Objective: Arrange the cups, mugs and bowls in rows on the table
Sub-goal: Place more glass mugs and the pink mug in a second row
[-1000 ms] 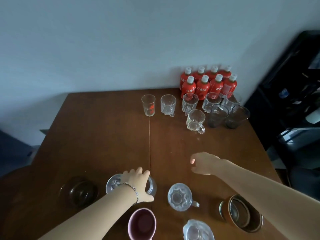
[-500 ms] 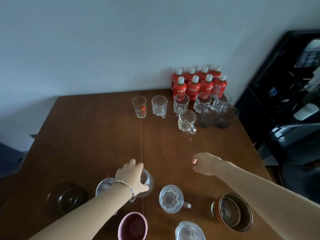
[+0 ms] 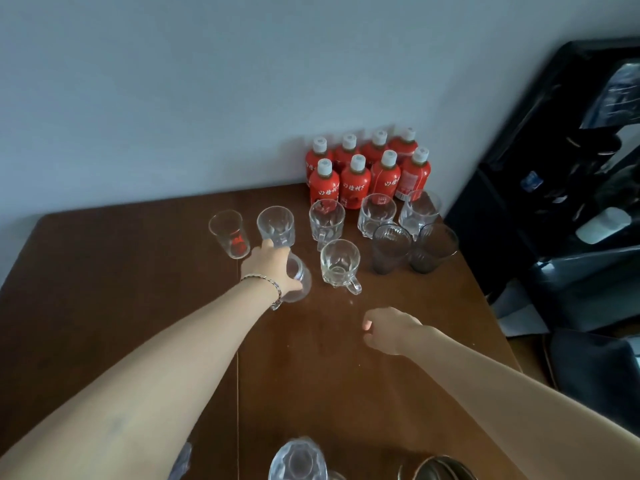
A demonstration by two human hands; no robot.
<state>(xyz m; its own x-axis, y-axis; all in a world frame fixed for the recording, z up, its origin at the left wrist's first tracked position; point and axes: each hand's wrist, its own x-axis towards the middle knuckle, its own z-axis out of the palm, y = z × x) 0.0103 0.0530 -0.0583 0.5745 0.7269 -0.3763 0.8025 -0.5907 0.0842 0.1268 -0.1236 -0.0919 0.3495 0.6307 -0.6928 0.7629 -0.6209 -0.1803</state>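
Far left, a tumbler (image 3: 231,233) with a red print, unreadable. Left hand (image 3: 273,268) grasps a clear glass cup (image 3: 298,280), tilted, left of a handled mug (image 3: 341,266). Right hand (image 3: 389,329) loosely clenched, holding nothing. Red bottles (image 3: 370,171) far right, script illegible.

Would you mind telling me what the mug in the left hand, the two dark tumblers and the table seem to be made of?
The mug in the left hand looks like clear glass: the table shows through it. The two dark tumblers look like smoky tinted glass, see-through with ribbed walls, though plastic is possible. The table looks like dark brown wood or veneer with a soft sheen.
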